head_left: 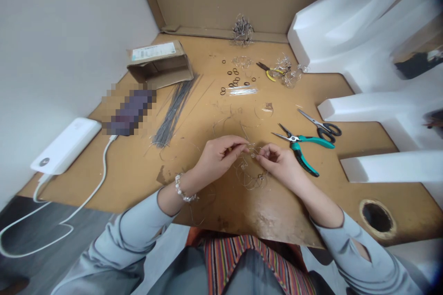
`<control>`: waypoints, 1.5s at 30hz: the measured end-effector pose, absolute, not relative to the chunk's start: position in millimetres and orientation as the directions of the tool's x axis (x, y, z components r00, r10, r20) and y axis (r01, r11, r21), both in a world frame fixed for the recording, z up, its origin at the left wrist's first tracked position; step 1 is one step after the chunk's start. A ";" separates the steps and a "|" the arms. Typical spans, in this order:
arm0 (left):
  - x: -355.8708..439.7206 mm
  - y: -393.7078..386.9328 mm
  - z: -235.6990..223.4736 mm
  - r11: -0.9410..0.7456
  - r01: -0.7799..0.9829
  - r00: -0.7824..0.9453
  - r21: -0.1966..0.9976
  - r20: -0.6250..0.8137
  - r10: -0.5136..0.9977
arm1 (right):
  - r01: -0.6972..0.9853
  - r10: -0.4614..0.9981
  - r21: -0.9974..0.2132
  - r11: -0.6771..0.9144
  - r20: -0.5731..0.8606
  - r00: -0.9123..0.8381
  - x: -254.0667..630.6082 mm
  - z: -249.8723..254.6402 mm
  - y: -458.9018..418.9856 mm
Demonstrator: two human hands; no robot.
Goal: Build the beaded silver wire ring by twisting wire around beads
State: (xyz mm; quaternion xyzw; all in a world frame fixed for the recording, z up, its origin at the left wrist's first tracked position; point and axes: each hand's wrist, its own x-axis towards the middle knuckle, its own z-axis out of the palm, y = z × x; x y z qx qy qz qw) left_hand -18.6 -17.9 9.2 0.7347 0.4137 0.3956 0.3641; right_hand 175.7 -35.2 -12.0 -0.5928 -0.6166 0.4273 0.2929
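Note:
My left hand (pixel 219 156) and my right hand (pixel 278 161) meet over the middle of a brown table (pixel 138 161). Both pinch a thin silver wire piece with clear beads (pixel 251 170), whose loops rest on the table between and just below the fingers. The fingertips almost touch around a small bead at the top of the wire. A beaded bracelet (pixel 183 191) circles my left wrist. Teal-handled pliers (pixel 301 145) lie just right of my right hand.
Black-handled scissors (pixel 321 126), yellow-handled pliers (pixel 268 71), a bundle of straight wires (pixel 175 110), small black rings (pixel 235 80), finished wire clusters (pixel 242 32), a cardboard box (pixel 161 62), a white power bank (pixel 65 145) with cable, white foam blocks (pixel 374 55), a table hole (pixel 377 216).

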 end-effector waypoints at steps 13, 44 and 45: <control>-19.5 -16.1 8.3 -0.198 0.175 0.331 0.964 0.132 0.934 | 0.489 0.982 -0.869 -0.076 -0.150 -0.114 175.7 -13.5 -35.9; -20.8 -16.7 5.9 -0.372 0.290 0.342 0.882 0.267 0.901 | 0.362 0.973 -0.914 -0.184 -0.223 -0.067 183.9 -16.3 -33.3; -20.8 -16.7 5.6 -0.374 0.287 0.345 0.882 0.269 0.899 | 0.361 0.973 -0.915 -0.183 -0.222 -0.068 183.8 -16.2 -33.4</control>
